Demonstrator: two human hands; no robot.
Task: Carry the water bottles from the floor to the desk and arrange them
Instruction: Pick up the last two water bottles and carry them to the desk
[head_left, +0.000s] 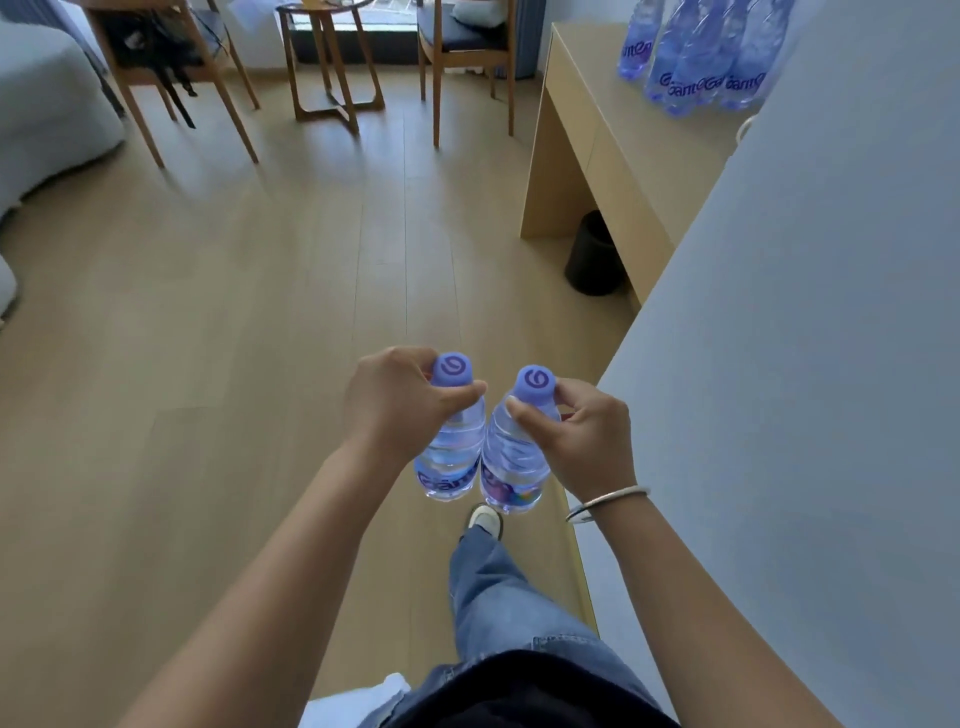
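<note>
Two bottles are gripped near their caps above the floor (234, 312): one (451, 457) by the left hand (400, 400), the other (514, 462) by the right hand (582, 436). Several more bottles (701, 57) are stood together on the surface (613, 140) ahead.

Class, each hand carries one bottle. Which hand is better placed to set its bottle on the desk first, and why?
Probably the right hand: the desk with the standing bottles lies ahead on the right, so its bottle is nearer than the left hand's bottle.

Left hand (395, 400) and right hand (584, 436) each pinch a bottle's neck; more bottles (696, 57) stand on the desk (597, 119).
</note>
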